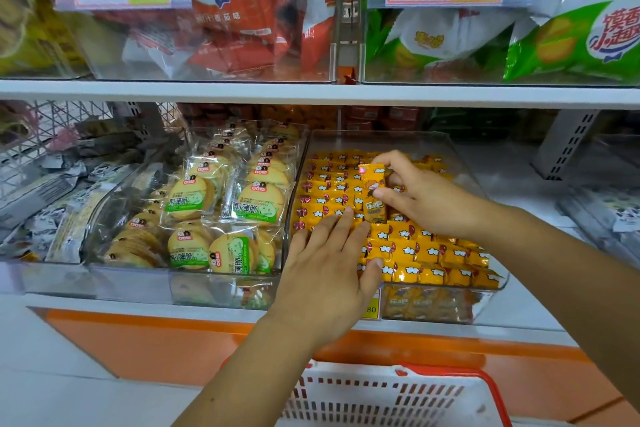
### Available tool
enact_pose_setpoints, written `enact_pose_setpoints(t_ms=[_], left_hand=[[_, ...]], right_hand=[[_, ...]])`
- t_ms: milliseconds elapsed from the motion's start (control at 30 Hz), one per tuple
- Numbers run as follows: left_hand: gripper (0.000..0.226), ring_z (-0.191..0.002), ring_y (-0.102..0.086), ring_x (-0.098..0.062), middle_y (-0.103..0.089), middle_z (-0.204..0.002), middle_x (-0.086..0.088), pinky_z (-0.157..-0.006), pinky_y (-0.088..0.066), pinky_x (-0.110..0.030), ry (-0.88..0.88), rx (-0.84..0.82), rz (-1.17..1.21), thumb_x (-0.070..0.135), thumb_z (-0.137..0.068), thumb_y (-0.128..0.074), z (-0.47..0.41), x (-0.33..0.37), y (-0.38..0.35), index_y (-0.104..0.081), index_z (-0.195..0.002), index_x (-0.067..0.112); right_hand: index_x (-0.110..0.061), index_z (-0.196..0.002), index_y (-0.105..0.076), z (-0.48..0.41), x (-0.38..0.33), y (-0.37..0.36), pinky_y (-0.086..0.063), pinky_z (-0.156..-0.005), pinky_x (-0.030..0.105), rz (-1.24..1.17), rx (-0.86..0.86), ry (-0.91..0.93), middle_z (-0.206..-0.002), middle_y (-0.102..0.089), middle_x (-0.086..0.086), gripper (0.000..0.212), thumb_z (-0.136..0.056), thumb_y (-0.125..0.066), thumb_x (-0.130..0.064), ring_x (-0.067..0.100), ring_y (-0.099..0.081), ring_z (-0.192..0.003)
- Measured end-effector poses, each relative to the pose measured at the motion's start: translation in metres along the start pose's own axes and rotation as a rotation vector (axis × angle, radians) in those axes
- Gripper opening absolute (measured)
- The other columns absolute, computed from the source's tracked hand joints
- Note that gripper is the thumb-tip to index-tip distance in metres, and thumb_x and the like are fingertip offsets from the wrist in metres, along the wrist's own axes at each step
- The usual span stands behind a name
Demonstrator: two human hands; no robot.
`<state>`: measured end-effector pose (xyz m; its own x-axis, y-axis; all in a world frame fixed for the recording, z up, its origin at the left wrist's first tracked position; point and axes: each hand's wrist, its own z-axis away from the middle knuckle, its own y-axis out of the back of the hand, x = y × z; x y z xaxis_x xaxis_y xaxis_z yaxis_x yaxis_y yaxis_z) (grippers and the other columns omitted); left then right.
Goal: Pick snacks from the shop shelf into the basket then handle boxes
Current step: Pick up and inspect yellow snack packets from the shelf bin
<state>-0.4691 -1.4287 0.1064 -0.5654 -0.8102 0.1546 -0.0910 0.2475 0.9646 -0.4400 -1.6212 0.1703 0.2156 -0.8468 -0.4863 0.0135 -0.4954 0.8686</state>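
A clear bin (485,180) on the lower shelf holds several small orange snack packs (433,253) in rows. My right hand (419,198) pinches one orange pack (373,191) and holds it upright just above the rows. My left hand (329,263) lies flat with straight fingers on the packs at the bin's front left. A white basket with a red rim (433,399) sits below the shelf, under my arms.
Left of the orange packs, a clear bin of round biscuit packs (221,218) with green labels. Further left, grey-wrapped snacks (52,204). The upper shelf (311,94) carries red bags (239,10) and green bags (554,42) behind price tags.
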Motion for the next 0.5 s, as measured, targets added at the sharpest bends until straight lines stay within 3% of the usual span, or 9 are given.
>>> enact_pose_setpoints(t_ms=[167, 300, 400, 500], left_hand=[[0.079, -0.150, -0.010, -0.012, -0.015, -0.164, 0.009, -0.114, -0.006, -0.036, -0.014, 0.001, -0.005, 0.061, -0.087, 0.005, 0.001, -0.001, -0.002, -0.023, -0.155, 0.033], [0.071, -0.147, -0.026, -0.017, -0.032, -0.159, 0.004, -0.113, -0.016, -0.039, -0.006, 0.046, 0.018, 0.058, -0.094, -0.007, 0.002, -0.001, -0.004, -0.038, -0.150, 0.028], [0.075, -0.149, -0.020, -0.015, -0.027, -0.162, 0.006, -0.117, -0.015, -0.041, -0.009, 0.032, 0.020, 0.060, -0.092, -0.001, 0.004, 0.000, -0.003, -0.032, -0.153, 0.029], [0.082, -0.151, -0.005, -0.011, -0.013, -0.165, 0.008, -0.120, -0.003, -0.037, 0.004, -0.008, 0.028, 0.063, -0.085, 0.010, 0.005, 0.000, 0.000, -0.018, -0.156, 0.033]], right_hand=[[-0.052, -0.121, -0.024, 0.007, 0.011, 0.004, -0.059, -0.083, 0.042, 0.032, -0.013, -0.042, -0.118, -0.069, -0.001, 0.029, -0.100, -0.044, -0.044, 0.005, -0.070, -0.091], [-0.047, -0.118, -0.039, 0.011, 0.011, 0.003, -0.059, -0.081, 0.037, 0.022, 0.017, -0.064, -0.124, -0.055, -0.018, 0.028, -0.096, -0.056, -0.044, 0.007, -0.070, -0.091], [-0.034, -0.109, -0.062, 0.006, 0.009, 0.003, -0.056, -0.084, 0.036, 0.109, 0.000, -0.039, -0.110, -0.066, -0.016, 0.015, -0.096, -0.057, -0.041, 0.008, -0.065, -0.095], [-0.028, -0.109, -0.071, 0.002, 0.012, -0.002, -0.048, -0.093, 0.034, 0.185, -0.047, -0.035, -0.110, -0.060, -0.006, 0.021, -0.098, -0.055, -0.036, 0.011, -0.056, -0.103]])
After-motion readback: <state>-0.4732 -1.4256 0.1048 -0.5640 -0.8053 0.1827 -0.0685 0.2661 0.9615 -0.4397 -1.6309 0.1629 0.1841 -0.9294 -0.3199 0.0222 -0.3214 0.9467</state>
